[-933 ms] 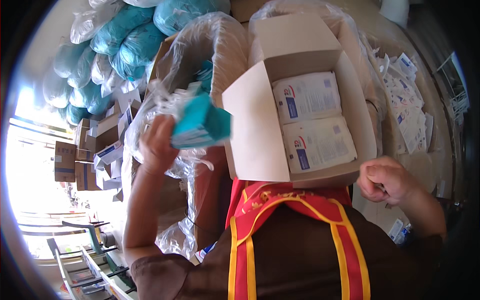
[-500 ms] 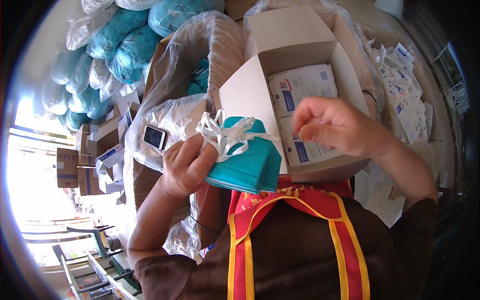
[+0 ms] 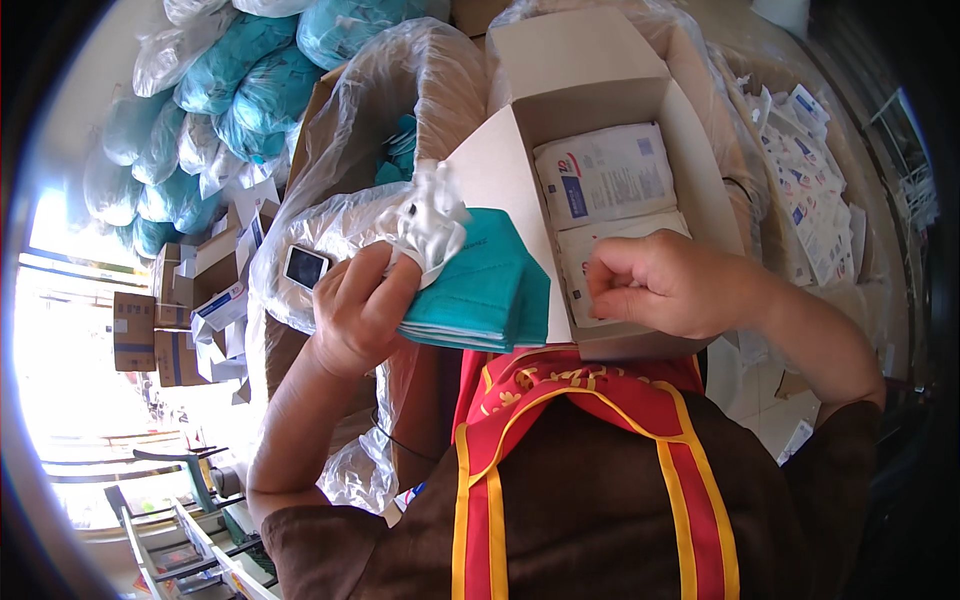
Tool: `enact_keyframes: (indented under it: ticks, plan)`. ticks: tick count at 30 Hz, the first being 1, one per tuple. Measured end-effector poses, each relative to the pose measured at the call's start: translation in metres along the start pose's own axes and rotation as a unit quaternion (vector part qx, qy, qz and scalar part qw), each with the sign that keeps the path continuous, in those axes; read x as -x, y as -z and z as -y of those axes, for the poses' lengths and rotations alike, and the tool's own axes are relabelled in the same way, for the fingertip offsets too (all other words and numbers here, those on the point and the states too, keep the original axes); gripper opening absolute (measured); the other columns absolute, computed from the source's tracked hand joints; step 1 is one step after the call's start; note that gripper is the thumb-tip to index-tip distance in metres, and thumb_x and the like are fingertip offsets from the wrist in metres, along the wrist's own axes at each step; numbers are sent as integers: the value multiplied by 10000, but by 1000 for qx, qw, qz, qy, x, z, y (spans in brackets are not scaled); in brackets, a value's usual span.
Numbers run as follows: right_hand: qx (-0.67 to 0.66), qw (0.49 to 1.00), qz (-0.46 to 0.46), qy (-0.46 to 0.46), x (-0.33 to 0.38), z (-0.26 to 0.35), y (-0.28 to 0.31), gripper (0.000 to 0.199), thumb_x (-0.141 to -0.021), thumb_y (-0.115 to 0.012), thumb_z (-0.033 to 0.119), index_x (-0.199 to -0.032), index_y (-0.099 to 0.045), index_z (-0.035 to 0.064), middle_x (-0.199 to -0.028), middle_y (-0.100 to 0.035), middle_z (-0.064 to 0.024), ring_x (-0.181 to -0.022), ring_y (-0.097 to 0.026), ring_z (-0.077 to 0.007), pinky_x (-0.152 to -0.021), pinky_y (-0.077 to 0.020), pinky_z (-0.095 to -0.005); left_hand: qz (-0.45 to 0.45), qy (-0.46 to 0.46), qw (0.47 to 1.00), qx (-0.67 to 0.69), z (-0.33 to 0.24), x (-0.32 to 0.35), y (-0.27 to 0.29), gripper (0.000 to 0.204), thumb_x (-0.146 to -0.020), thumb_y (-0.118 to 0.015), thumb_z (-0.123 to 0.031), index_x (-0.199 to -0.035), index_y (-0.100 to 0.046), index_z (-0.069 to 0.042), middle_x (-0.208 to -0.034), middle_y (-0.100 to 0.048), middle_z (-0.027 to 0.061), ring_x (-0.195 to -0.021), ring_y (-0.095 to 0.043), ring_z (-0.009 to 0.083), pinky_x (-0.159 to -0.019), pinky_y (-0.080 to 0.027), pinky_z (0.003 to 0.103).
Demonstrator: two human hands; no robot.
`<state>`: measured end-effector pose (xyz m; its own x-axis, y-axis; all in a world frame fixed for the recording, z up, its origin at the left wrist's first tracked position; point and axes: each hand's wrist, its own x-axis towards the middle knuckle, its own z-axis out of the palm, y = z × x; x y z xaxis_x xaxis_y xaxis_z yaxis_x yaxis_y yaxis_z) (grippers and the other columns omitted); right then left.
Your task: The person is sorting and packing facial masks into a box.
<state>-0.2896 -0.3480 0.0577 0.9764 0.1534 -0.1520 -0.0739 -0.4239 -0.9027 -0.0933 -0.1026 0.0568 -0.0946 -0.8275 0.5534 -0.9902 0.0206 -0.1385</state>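
A thick stack of folded teal face masks (image 3: 475, 290) is in my left hand (image 3: 365, 305), which is closed around its left end. White ear loops (image 3: 437, 215) bunch up over my fingers and the top of the stack. My right hand (image 3: 660, 280) hovers above the near part of an open cardboard box (image 3: 705, 180), its fingers curled and the thumb against them. Whether anything lies inside that grip is hidden. White printed packets (image 3: 605, 175) lie flat in the box, one partly covered by my right hand.
A plastic-lined carton (image 3: 350, 120) with loose teal masks stands left of the box. A phone (image 3: 305, 267) rests on the plastic there. Many loose packets (image 3: 815, 200) fill a container at right. Filled bags (image 3: 235, 70) pile up at far left, above stacked cartons (image 3: 135, 330); a ladder (image 3: 180, 540) stands lower left.
The mask stack in my left hand has risen slightly and shifted left, its loops swinging up. My right hand has moved down a little over the box, fingers curled tighter.
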Motion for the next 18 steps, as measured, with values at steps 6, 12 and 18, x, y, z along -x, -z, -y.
enact_keyframes:
  ticks: [6,12,18]
  plan:
    - [-95,991,-90,3,2,0,6,131,-922,-612,64,-1020,-541,13,-839,-615,-24,-793,-591,-85,-721,-474,-255,14,-44,999,13,-5,-10,3,339,-628,-713,-95,-952,-643,-24,-848,-599,111,-579,-628,214,-486,-511,299]
    - [45,990,-115,69,-7,16,10,184,-921,-623,167,-1023,-569,24,-733,-648,-141,-682,-648,-214,-628,-478,-333,30,-64,997,5,-12,-16,11,367,-629,-719,-97,-979,-633,-26,-887,-609,120,-613,-650,211,-511,-532,289]
    - [193,963,-132,136,-11,3,-3,200,-897,-658,147,-1057,-588,50,-723,-647,-108,-642,-646,-264,-609,-500,-306,35,-70,997,13,-16,-17,13,368,-630,-723,-101,-978,-631,-24,-893,-613,123,-620,-653,211,-507,-533,287]
